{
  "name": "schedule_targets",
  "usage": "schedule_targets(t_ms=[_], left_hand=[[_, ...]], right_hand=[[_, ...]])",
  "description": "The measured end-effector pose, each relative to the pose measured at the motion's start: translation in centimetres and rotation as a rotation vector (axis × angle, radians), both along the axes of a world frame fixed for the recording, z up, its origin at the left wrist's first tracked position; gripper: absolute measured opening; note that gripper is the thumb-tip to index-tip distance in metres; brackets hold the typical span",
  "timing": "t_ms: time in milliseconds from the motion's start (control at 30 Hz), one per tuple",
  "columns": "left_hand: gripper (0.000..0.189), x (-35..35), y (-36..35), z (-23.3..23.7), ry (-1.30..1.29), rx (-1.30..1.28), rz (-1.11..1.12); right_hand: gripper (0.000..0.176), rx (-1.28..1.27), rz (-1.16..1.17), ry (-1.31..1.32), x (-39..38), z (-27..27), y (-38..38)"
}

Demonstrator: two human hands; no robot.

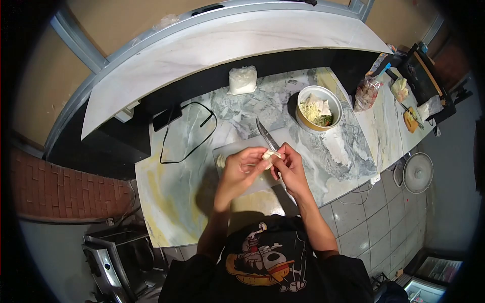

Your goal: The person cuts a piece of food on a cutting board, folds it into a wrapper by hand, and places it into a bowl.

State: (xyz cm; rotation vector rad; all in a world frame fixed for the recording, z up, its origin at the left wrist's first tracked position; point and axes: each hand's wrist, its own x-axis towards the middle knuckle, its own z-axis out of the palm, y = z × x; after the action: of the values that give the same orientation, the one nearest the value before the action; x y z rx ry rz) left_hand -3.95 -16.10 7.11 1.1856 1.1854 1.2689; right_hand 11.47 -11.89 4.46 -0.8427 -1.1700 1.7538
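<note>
My left hand [238, 172] and my right hand [290, 169] meet over a pale cutting board [230, 150]. Pinched between the fingertips of both is a small creamy-white lump that looks like garlic [270, 155]. Just beyond the fingers lies a knife [265, 133], its blade tip pointing away from me; my hands cover its handle end. A few whitish pieces [221, 160] rest at the board's left side, partly behind my left hand.
A pot [309, 124] of chopped food stands at the right. At the back sits a bag of white powder [243, 80]. A black strap [162, 146] and a dark phone-like object [166, 118] lie left. Bagged food [367, 93] is on the side counter.
</note>
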Motion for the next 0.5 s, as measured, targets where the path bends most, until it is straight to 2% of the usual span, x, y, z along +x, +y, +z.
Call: schedule_targets(t_ms=[200,267,367,500], left_hand=[[0.021,0.9,-0.7,-1.8,0.056,0.044,0.067],[0.02,0.6,-0.6,-1.8,0.14,0.083,0.037],[0.02,0.3,-0.5,-1.9,0.17,0.083,0.035],[0.02,0.0,-0.5,-1.3,0.09,0.077,-0.019]], right_hand=[[0.013,0.013,0.054,-0.012,0.6,-0.8,-0.1],[0.007,0.199,0.01,-0.115,0.7,-0.6,0.0],[0.01,0.248,0.051,-0.076,1.2,0.1,0.1],[0.009,0.187,0.095,-0.088,1.4,0.7,0.1]])
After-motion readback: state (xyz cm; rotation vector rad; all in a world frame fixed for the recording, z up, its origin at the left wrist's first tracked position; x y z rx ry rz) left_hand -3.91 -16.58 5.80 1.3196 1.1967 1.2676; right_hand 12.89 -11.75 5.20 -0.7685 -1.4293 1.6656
